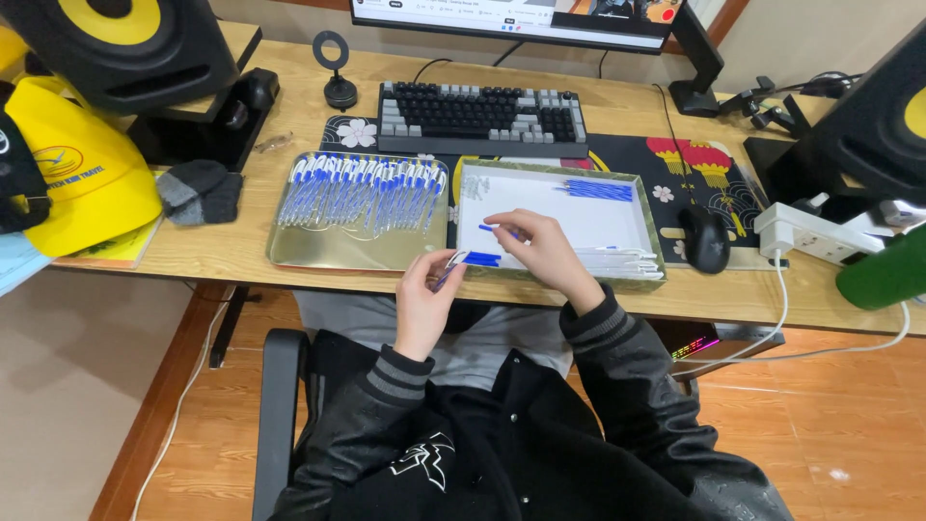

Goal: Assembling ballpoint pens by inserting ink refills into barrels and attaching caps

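Note:
My left hand (pixel 424 289) holds a blue and clear pen barrel (pixel 451 268) at the desk's front edge. My right hand (pixel 540 249) hovers over the white box lid (pixel 617 217), pinching a thin blue pen part (pixel 494 229). A small pile of blue caps (pixel 598 190) lies in the lid's far right corner, and white pen parts (pixel 622 260) are stacked along its near edge. Left of the lid, a gold tray (pixel 328 249) carries a row of several assembled blue pens (pixel 362 188).
A keyboard (pixel 480 116) and monitor sit behind the trays. A black mouse (pixel 706 239), power strip (pixel 820 236) and green bottle (pixel 883 275) lie to the right. A yellow cap (pixel 82 174), grey sock and speaker (pixel 125 43) occupy the left.

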